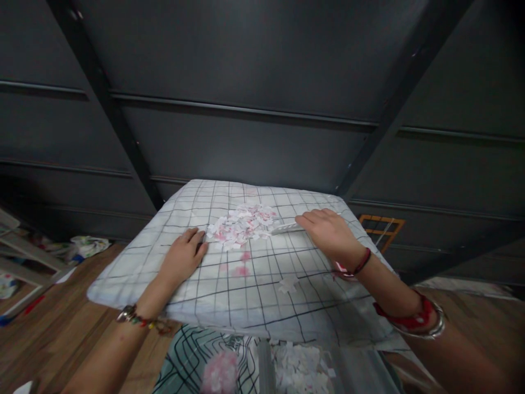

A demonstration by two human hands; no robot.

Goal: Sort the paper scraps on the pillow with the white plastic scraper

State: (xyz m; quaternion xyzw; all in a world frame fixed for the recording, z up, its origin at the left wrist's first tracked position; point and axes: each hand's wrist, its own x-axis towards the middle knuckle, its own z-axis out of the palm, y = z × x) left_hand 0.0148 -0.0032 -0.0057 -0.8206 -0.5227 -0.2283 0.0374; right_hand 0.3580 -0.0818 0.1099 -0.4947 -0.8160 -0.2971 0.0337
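A loose pile of small white and pink paper scraps (pixel 241 224) lies on the checked white tablecloth (pixel 184 306). Resting on the cloth at the pile's left edge is my left hand (pixel 182 254), fingers stretched and thumb apart, holding nothing. My right hand (pixel 330 232) is closed round a thin white strip-like tool (pixel 289 226), whose exact kind I cannot make out. Its far end points left and meets the pile's right side. Pink stains (pixel 241 271) mark the cloth just below the scraps. Closer to me sits a small white star-shaped scrap (pixel 289 284).
Below the table's front edge, a grey-edged container (pixel 266 366) holds more white scraps, beside a pink fluffy bundle (pixel 220 372) on my lap. Dark panels (pixel 246 142) rise behind the table. A white shelf (pixel 28 262) stands left, an orange-brown frame (pixel 381 221) right.
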